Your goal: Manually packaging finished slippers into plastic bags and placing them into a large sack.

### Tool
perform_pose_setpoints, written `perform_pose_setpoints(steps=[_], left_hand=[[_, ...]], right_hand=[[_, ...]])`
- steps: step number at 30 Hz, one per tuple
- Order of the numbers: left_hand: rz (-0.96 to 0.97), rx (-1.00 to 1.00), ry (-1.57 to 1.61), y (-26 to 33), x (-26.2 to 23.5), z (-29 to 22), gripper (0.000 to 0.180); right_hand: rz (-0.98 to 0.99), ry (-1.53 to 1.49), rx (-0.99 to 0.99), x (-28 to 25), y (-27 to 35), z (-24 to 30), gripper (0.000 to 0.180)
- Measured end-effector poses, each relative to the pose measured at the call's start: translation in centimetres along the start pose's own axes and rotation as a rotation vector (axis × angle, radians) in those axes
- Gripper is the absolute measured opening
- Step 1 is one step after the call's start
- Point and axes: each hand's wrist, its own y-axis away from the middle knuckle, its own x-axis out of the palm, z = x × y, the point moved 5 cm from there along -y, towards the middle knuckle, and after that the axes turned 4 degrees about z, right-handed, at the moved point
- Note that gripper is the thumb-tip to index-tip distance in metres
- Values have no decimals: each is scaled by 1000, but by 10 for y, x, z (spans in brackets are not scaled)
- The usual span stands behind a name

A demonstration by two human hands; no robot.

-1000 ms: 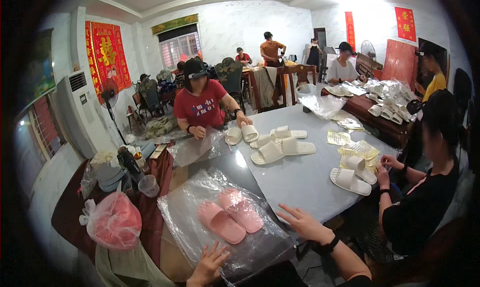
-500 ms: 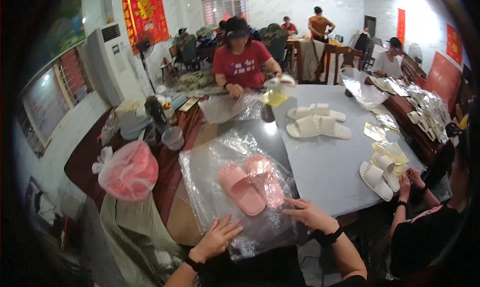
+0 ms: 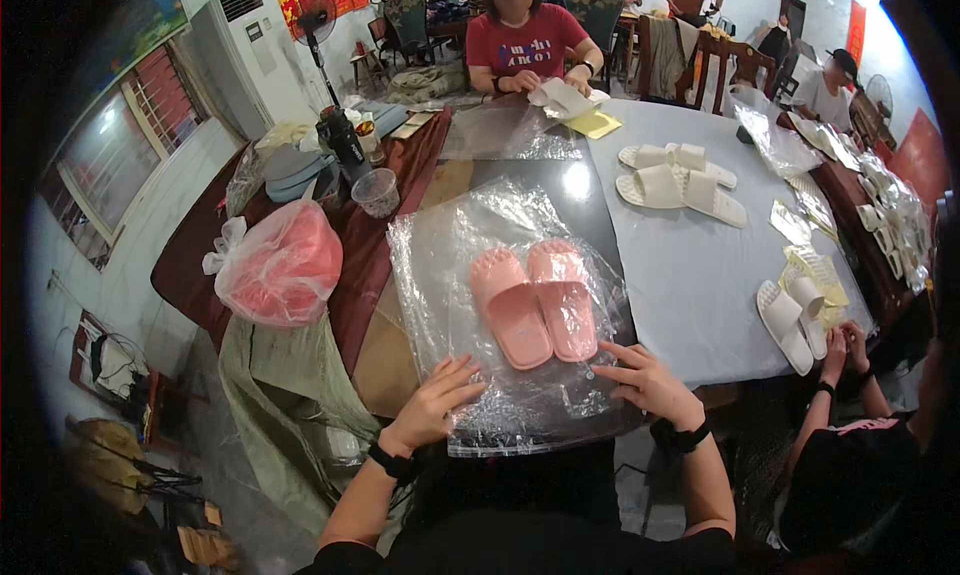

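A pair of pink slippers, the left one (image 3: 516, 320) and the right one (image 3: 563, 310), lies side by side on the table with toes toward me. Clear plastic film (image 3: 430, 250) spreads around them; whether it covers them or lies beneath, I cannot tell. My left hand (image 3: 432, 407) rests on the film's near left part, fingers spread, apart from the slippers. My right hand (image 3: 648, 383) is open too, with fingertips on the film close to the right slipper's near end. Neither hand holds anything.
White slippers (image 3: 680, 190) lie on the grey sheet to the right. A knotted bag (image 3: 283, 265) of pink things and a plastic cup (image 3: 375, 192) stand left. A person opposite handles white slippers (image 3: 567, 97); another person's hands (image 3: 848, 347) work at the right edge.
The pink slippers now sit straighter and more parallel. My hands stay open on the film. My view has shifted, and the person opposite has brought both hands to the white slippers.
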Motion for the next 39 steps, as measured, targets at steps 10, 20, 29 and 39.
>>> perform_pose_setpoints(steps=[10, 20, 29, 39], left_hand=[[-220, -62, 190, 2, -4, 9, 10], [-373, -296, -83, -8, 7, 23, 15], [-315, -585, -133, -4, 18, 29, 24], [67, -47, -305, -42, 28, -49, 85]], right_hand=[[-153, -400, 92, 8, -4, -13, 14], [-527, -673, 489, 32, -12, -43, 23], [-601, -692, 513, 54, -12, -68, 34], [-215, -1425, 478, 31, -22, 19, 37]])
